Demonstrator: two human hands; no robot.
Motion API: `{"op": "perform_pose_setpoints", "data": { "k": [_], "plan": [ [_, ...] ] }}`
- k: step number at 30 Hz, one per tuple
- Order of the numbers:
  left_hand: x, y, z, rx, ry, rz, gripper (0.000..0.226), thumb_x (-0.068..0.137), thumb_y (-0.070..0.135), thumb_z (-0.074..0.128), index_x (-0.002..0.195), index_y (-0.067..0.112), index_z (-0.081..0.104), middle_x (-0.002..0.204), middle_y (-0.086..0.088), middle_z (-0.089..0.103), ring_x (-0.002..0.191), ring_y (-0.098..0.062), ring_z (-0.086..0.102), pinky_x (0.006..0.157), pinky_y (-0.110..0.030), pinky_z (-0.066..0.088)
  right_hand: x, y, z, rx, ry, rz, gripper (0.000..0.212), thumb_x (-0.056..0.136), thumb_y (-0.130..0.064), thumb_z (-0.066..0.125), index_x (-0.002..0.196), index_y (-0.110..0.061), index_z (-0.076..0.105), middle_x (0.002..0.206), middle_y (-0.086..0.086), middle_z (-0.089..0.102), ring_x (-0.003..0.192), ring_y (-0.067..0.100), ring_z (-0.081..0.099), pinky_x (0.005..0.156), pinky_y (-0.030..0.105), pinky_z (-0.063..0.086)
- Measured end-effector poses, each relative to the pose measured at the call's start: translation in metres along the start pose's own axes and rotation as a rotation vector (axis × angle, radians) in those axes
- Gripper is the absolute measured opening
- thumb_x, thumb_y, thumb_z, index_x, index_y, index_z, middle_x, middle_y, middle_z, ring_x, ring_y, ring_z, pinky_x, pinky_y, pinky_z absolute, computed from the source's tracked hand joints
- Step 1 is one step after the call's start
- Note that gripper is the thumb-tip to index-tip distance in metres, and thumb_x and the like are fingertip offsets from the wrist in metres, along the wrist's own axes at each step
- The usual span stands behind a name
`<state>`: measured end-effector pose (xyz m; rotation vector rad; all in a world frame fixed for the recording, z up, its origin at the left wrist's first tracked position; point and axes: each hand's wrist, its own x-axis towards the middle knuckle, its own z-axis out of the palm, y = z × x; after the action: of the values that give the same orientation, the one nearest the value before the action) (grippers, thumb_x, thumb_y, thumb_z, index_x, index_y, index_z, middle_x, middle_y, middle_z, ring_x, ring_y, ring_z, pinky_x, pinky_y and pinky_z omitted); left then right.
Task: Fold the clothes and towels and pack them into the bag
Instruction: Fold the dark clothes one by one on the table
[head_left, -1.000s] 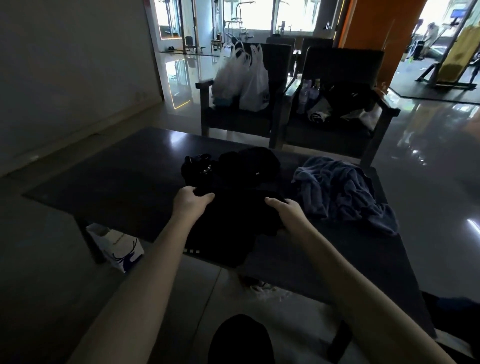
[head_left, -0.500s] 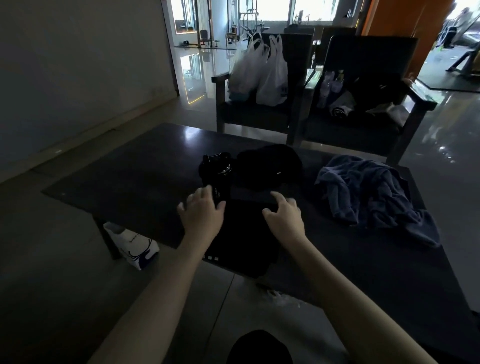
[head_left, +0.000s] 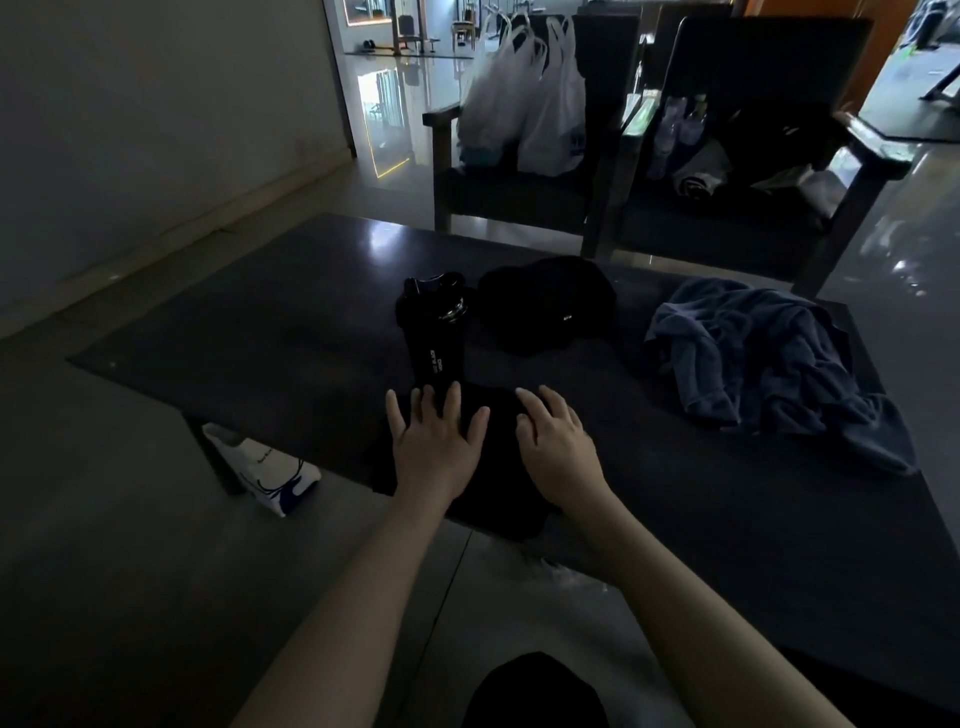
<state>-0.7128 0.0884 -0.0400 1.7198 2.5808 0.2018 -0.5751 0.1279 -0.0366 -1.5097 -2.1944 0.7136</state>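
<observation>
The left hand (head_left: 434, 447) and the right hand (head_left: 558, 452) lie flat, side by side, on a black cloth (head_left: 501, 465). The left hand has its fingers spread wide. The right hand has its fingers straight too, but closer together. They press on the cloth and do not grip it. The cloth is at the near edge of the counter (head_left: 260, 322) and hangs a little over it.

A black bottle (head_left: 434, 332) stands up just past the left fingertips; it is too dark to tell if they touch it. Beside the bottle, on its right, sits a round black lump (head_left: 545, 306), too dark to name. A blue towel (head_left: 763, 358) lies all crumpled on the right part of the counter, well apart from the hands.

A white paper bag (head_left: 270, 478) lies on the floor under the counter's left end, near a leg. Two dark chairs (head_left: 769, 62) stand behind the counter. White plastic bags (head_left: 524, 104) sit on the left one
</observation>
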Motion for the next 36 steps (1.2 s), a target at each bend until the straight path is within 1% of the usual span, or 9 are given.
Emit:
{"op": "perform_pose_setpoints", "data": {
  "k": [4,9,13,16,18,21,28,31,36],
  "plan": [
    [0.003,-0.004,0.008,0.034,0.044,0.021,0.074,0.092,0.058,0.003,0.152,0.016,0.014,0.153,-0.021,0.025,0.146,-0.028,0.014,0.116,-0.043,-0.014,0.000,0.004,0.006,0.019,0.011,0.006,0.048,0.098,-0.037,0.028,0.146,-0.034,0.026,0.157,-0.004,0.017,0.144,0.020,0.013,0.113,0.055,0.018],
    [0.008,-0.007,0.015,-0.214,-0.042,-0.025,0.068,0.097,0.057,0.020,0.152,0.019,0.012,0.157,-0.018,0.017,0.146,-0.029,0.011,0.119,-0.041,0.006,0.002,0.009,0.012,0.090,0.044,-0.019,0.048,0.098,-0.039,0.029,0.146,-0.033,0.027,0.156,-0.004,0.018,0.145,0.019,0.013,0.113,0.054,0.021],
    [0.006,-0.008,0.013,-0.244,-0.077,-0.030,0.073,0.094,0.062,0.016,0.153,0.019,0.009,0.157,-0.018,0.013,0.146,-0.029,0.009,0.120,-0.040,0.005,-0.001,0.009,0.010,0.127,0.028,-0.002,0.049,0.098,-0.041,0.028,0.146,-0.034,0.026,0.157,-0.005,0.017,0.144,0.019,0.014,0.112,0.054,0.022],
    [0.010,-0.008,0.001,-0.131,-0.193,0.013,0.081,0.087,0.067,0.001,0.153,0.020,0.004,0.159,-0.016,0.004,0.147,-0.030,0.006,0.119,-0.045,0.006,0.000,0.002,-0.004,0.095,-0.064,0.046,0.049,0.099,-0.041,0.028,0.147,-0.036,0.022,0.158,-0.006,0.012,0.145,0.019,0.012,0.114,0.054,0.014],
    [0.014,-0.006,-0.015,-0.117,-0.239,-0.002,0.076,0.091,0.064,0.006,0.153,0.020,0.004,0.160,-0.014,0.003,0.147,-0.030,0.004,0.119,-0.044,0.003,0.001,-0.002,-0.015,0.089,-0.114,0.070,0.051,0.099,-0.043,0.028,0.148,-0.037,0.018,0.159,-0.007,0.007,0.146,0.020,0.008,0.115,0.053,0.008],
    [0.015,-0.003,-0.039,-0.143,-0.160,0.028,0.071,0.096,0.059,0.019,0.152,0.017,0.011,0.160,-0.008,0.006,0.147,-0.026,0.005,0.119,-0.045,0.001,0.001,-0.004,-0.031,0.123,-0.066,0.063,0.054,0.099,-0.046,0.030,0.149,-0.037,0.014,0.159,-0.010,0.004,0.146,0.020,0.006,0.116,0.050,0.006],
    [0.019,0.024,-0.078,-0.212,-0.035,0.169,0.058,0.100,0.046,0.029,0.148,0.012,0.028,0.156,-0.006,0.023,0.145,-0.020,0.016,0.119,-0.043,0.012,0.000,0.008,-0.064,0.349,0.155,0.016,0.049,0.098,-0.040,0.041,0.145,-0.025,0.035,0.153,-0.001,0.031,0.142,0.015,0.025,0.115,0.046,0.021],
    [0.030,0.039,-0.084,-0.239,-0.058,0.186,0.056,0.101,0.044,0.032,0.146,0.011,0.033,0.153,-0.008,0.029,0.142,-0.022,0.024,0.116,-0.043,0.019,0.003,0.016,-0.078,0.323,0.177,0.019,0.050,0.098,-0.038,0.042,0.144,-0.020,0.036,0.149,0.002,0.038,0.139,0.016,0.031,0.114,0.044,0.027],
    [0.055,0.068,-0.082,-0.203,-0.086,0.229,0.053,0.099,0.041,0.039,0.144,0.013,0.036,0.148,-0.008,0.037,0.135,-0.025,0.035,0.110,-0.041,0.030,0.014,0.035,-0.099,0.371,0.184,0.049,0.050,0.098,-0.035,0.044,0.144,-0.016,0.038,0.145,0.004,0.044,0.133,0.016,0.040,0.109,0.030,0.033]
  ]
}}
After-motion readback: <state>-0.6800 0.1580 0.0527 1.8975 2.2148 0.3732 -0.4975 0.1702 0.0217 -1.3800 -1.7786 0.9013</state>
